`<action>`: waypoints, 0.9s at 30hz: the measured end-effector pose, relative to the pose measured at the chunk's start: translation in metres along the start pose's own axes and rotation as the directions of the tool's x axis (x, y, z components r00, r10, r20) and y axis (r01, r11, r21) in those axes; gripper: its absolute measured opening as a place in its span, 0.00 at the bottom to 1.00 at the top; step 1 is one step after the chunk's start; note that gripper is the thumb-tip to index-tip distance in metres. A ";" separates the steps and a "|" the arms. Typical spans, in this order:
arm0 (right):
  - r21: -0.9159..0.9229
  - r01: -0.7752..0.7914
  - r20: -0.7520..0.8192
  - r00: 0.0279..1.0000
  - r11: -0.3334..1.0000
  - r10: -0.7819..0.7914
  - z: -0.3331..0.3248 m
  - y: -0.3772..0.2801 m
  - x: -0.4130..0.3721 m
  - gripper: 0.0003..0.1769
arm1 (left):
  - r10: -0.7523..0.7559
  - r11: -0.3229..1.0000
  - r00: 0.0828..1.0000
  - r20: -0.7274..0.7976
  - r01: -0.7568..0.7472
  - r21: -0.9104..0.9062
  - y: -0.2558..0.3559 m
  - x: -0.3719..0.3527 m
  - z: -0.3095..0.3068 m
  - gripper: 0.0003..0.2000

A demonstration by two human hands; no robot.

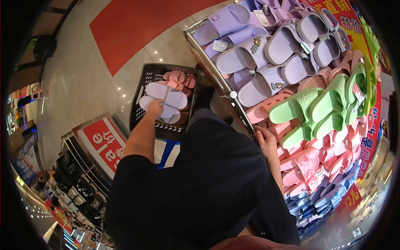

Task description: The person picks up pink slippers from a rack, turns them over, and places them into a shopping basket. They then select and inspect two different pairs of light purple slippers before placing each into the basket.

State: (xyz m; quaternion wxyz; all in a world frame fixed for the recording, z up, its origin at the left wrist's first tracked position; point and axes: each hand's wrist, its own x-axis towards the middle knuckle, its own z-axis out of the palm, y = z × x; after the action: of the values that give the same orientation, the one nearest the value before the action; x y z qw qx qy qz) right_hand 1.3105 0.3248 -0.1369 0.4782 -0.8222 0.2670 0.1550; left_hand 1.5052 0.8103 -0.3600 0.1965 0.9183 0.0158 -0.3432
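Observation:
My left hand (pixel 155 108) is closed on a pair of pale lavender slippers (pixel 171 96), at the side nearest me. The pair lies over pink slippers (pixel 187 80) in a black shopping basket (pixel 143 88). Part of my left fingers is hidden by the slippers. My right hand (pixel 266 141) grips the dark edge rail (pixel 245 119) of a slipper display, its fingers curled over it. Closest to that hand are pink slippers (pixel 266 106) and light green slippers (pixel 293 109) on the display.
Grey-lavender slippers (pixel 237 58) with tags fill the display's far end; blue slippers (pixel 321 204) are at its near end. A red sale sign (pixel 104 143) tops a shoe rack at left. A red mat (pixel 133 33) lies on the tiled floor.

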 end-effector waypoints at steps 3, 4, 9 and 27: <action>-0.037 0.021 -0.019 1.000 0.999 -0.021 0.001 0.012 -0.004 0.16 | -0.029 0.998 0.990 0.142 0.021 0.059 0.002 0.012 0.001 0.22; -0.047 0.031 -0.030 0.999 0.998 -0.032 0.002 0.014 -0.005 0.16 | -0.023 0.983 0.988 0.154 -0.005 0.181 0.005 0.015 0.001 0.21; 0.034 -0.017 -0.120 0.993 0.999 0.021 0.006 0.017 -0.019 0.14 | -0.029 0.851 0.941 0.337 -0.154 0.502 0.044 0.037 0.002 0.17; 0.619 0.123 -0.414 0.891 0.776 0.189 0.003 0.033 -0.096 0.14 | 0.881 0.470 0.461 0.104 -0.832 -0.296 0.505 -0.065 -0.140 0.15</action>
State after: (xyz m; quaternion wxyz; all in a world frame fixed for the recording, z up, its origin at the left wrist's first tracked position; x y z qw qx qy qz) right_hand 1.2136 0.3419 -0.1121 0.6464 -0.6220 0.4221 -0.1308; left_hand 1.6258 0.4037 -0.0462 0.4354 0.7254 -0.4390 -0.3025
